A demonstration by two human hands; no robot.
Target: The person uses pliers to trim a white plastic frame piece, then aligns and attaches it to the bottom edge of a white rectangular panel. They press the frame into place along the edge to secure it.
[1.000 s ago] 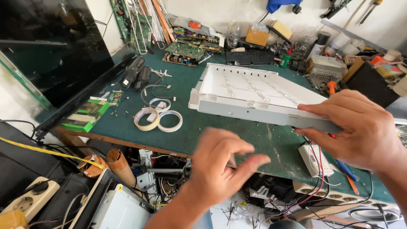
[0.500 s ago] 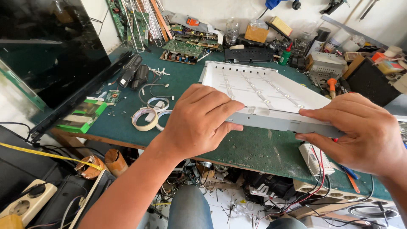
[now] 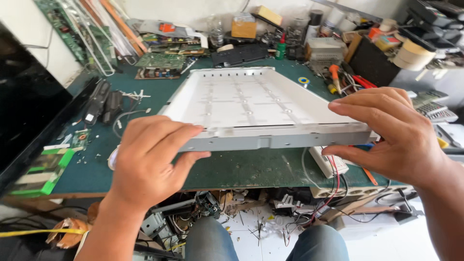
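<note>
I had the white panel tray (image 3: 261, 104) by its near edge, lifted a little over the green workbench (image 3: 241, 169), its far end reaching toward twelve o'clock. My left hand (image 3: 147, 162) was clamped on the near left corner, fingers curled over the rim and thumb beneath. My right hand (image 3: 391, 133) pinched the near right corner, fingers on top, thumb under the grey metal lip. Both were grasping the tray, neither slack.

By my reckoning this was the lifting and handling step, the tray held level between two grips. Any next move would call for even pressure on both corners, since so wide and thin a piece could twist.

Beneath it, at five o'clock, lay a small white box (image 3: 328, 162) with red wires. At nine o'clock sat black speaker bars (image 3: 104, 99), and a dark screen (image 3: 24, 111) leaned beyond them. At eleven o'clock lay circuit boards (image 3: 159, 63); at one o'clock, bottles, screwdrivers (image 3: 336, 77) and tape rolls (image 3: 411, 53) crowded the back. Below the bench edge the floor held scrap and cables.
</note>
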